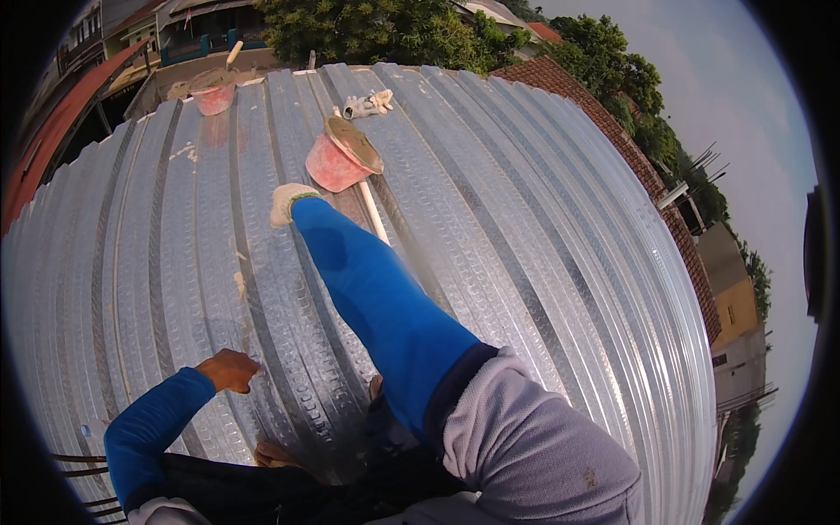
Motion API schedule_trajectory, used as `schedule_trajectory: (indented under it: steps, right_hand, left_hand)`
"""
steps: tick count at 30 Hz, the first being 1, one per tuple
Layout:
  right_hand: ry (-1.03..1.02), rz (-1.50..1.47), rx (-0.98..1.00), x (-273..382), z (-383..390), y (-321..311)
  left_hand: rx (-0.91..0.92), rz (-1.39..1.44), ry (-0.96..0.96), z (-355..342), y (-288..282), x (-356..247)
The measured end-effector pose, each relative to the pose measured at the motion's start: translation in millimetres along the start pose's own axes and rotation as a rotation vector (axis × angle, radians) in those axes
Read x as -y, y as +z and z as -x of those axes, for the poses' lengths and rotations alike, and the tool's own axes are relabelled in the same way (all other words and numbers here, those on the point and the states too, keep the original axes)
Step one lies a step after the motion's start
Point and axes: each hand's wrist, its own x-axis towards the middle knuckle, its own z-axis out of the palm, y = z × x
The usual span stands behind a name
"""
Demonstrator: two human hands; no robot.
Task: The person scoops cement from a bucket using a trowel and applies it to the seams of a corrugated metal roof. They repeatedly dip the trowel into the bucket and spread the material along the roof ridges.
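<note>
My left hand (229,372), bare below a blue sleeve, is low over the corrugated metal roofing (525,219), fingers curled; whether anything is in them is unclear. My right hand (291,203), in a pale glove, reaches far forward along the roof, its fingers indistinct. Just beyond it a red bucket (332,166) of grey mortar-like material leans beside a white pole (374,214), which my arm partly hides. Behind the bucket lies a crumpled whitish glove-like item (367,105).
A second red bucket (213,98) with a pale handle stands near the far roof edge. Beyond are trees (394,35), buildings, a red roof (48,122) at left and tiled roofing (674,236) at right. My bare foot (271,455) and dark-clothed legs are low in view.
</note>
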Motion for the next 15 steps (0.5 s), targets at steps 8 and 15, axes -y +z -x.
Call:
schedule_trajectory:
  steps: [8, 15]
  right_hand:
    - [-0.004, -0.001, 0.088, 7.0, 14.6, -11.7]
    - [-0.013, 0.046, 0.166, 6.2, 11.0, -17.9]
  left_hand:
    - [0.014, 0.026, -0.019, 8.5, -13.5, -6.6]
    - [-0.009, 0.049, -0.044, 7.7, -13.3, -9.4]
